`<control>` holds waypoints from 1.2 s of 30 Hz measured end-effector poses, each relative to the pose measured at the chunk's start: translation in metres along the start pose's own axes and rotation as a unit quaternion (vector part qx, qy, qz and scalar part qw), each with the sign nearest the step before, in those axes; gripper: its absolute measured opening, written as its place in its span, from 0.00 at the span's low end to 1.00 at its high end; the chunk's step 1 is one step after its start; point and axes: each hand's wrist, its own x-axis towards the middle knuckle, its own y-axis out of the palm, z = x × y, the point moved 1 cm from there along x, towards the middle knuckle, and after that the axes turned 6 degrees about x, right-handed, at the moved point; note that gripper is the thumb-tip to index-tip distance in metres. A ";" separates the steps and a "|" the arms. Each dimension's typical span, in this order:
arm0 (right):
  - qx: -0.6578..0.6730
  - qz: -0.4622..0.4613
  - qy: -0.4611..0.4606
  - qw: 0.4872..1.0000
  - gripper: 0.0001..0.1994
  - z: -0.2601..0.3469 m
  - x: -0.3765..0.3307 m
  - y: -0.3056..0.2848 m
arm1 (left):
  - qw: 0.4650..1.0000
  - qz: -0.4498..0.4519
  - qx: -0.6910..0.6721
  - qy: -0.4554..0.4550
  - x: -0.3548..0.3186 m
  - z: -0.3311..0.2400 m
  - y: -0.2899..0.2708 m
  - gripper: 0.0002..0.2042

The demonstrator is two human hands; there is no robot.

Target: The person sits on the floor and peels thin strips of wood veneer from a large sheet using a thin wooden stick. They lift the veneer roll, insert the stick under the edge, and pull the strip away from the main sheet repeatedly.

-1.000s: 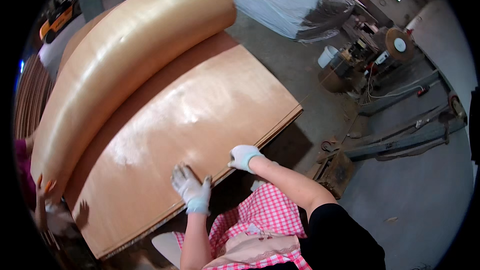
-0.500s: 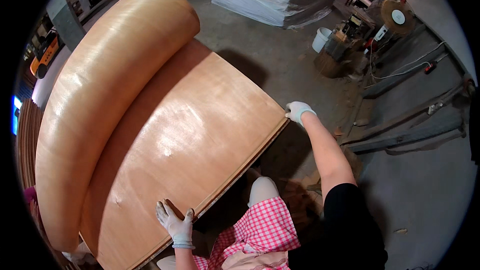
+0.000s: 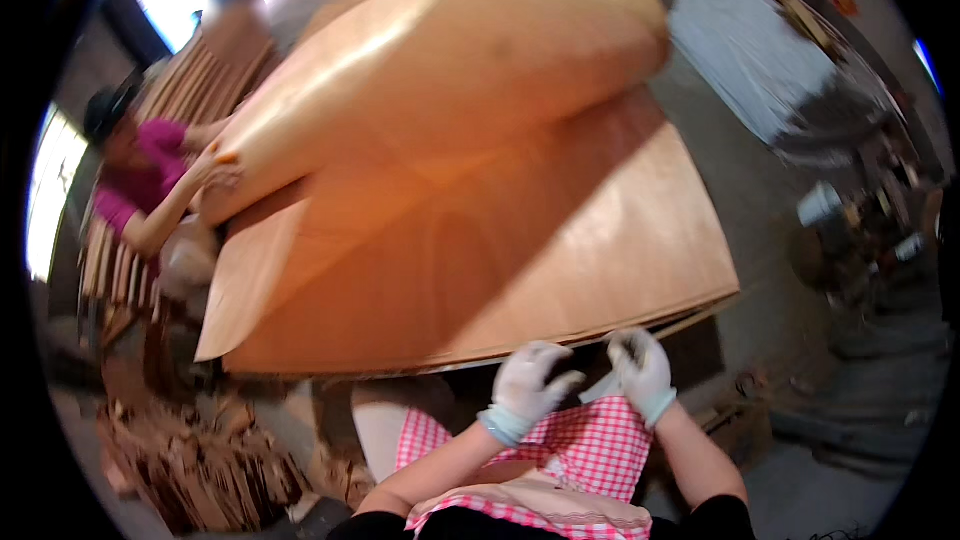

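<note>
A large stack of thin wood sheets (image 3: 640,230) lies in front of me, its near edge just beyond my hands. The top wood veneer sheet (image 3: 480,60) is bent up and over into a big curl at the far side. My left hand (image 3: 525,388), in a white glove, is just off the near edge with thumb and fingers apart and nothing seen between them. My right hand (image 3: 645,372), also gloved, is close beside it at the edge, fingers bent with darkened tips. Blur hides whether it grips anything. Both hands are over my pink checked apron (image 3: 600,440).
At the left, a co-worker in a purple top (image 3: 165,165) has hands on the curl's left end. Behind that person is a stack of boards (image 3: 235,45). Torn veneer scraps (image 3: 200,465) are piled at lower left. A white bucket (image 3: 820,203) and a plastic-covered stack (image 3: 745,45) are at the right.
My view has swung left, bringing the co-worker into sight. My left hand came off the sheet's surface and my right hand left the far-right corner; both are now together. The curl has changed shape.
</note>
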 end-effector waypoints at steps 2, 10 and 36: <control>0.000 0.073 0.010 0.997 0.07 0.036 -0.033 0.049 | 0.998 -0.025 -0.060 0.021 -0.012 -0.008 -0.013 0.14; 0.100 0.155 -0.024 0.983 0.21 0.045 -0.069 0.147 | 0.927 -0.124 -0.317 -0.156 -0.077 0.021 -0.058 0.04; -0.607 0.083 0.132 0.779 0.25 -0.004 0.089 0.032 | 0.787 -0.311 0.092 -0.525 -0.254 0.403 -0.429 0.11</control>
